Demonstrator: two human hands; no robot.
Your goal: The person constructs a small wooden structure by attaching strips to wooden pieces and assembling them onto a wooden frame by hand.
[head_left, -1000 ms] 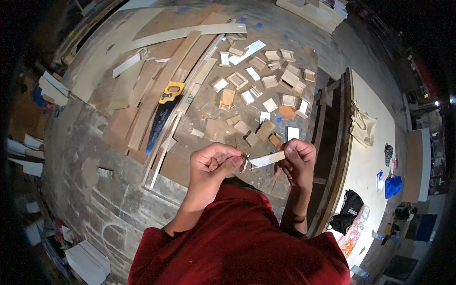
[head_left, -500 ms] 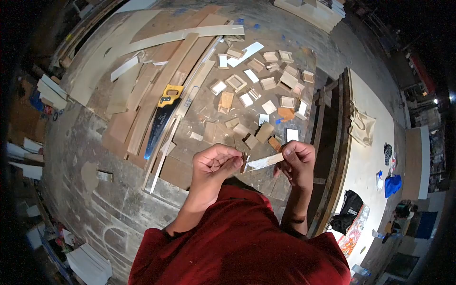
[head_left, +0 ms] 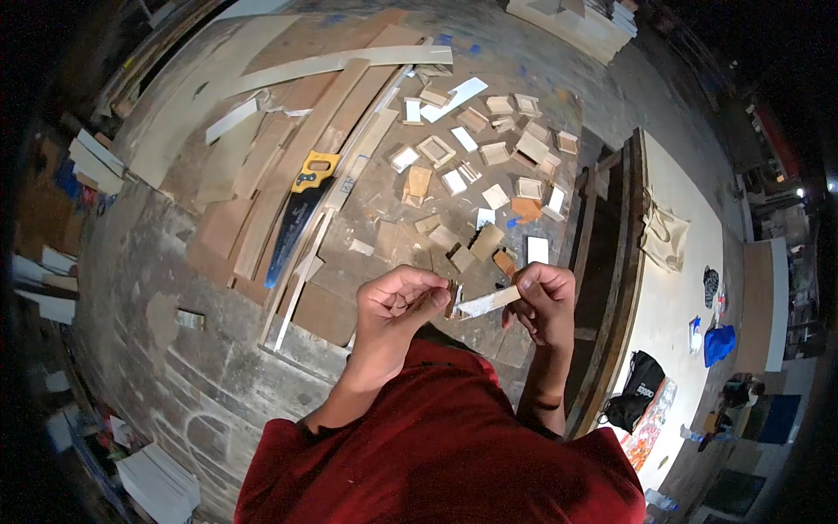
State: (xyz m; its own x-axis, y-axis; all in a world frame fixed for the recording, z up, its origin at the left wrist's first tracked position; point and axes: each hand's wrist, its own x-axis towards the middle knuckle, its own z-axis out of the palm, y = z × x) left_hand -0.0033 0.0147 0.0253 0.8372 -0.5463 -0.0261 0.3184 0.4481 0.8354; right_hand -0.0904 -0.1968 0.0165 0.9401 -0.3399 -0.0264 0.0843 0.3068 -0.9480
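Note:
In front of my red shirt, my right hand pinches a short flat wooden strip by its right end. White stuff coats the strip's left part. My left hand is closed, thumb and forefinger on a small thin brown wooden piece seen nearly edge-on. The strip's white end comes up close to this piece; whether the two touch I cannot tell. Beyond my hands, several small wooden box frames and loose blocks lie scattered over the work surface.
A handsaw with a yellow handle rests on long boards at the left. To the right stands a pale-topped table with a cloth bag, a black drawstring bag and a blue bag.
My view has shifted slightly. Both hands keep nearly the same pose and hold the same pieces, with the strip's white end still beside the brown piece.

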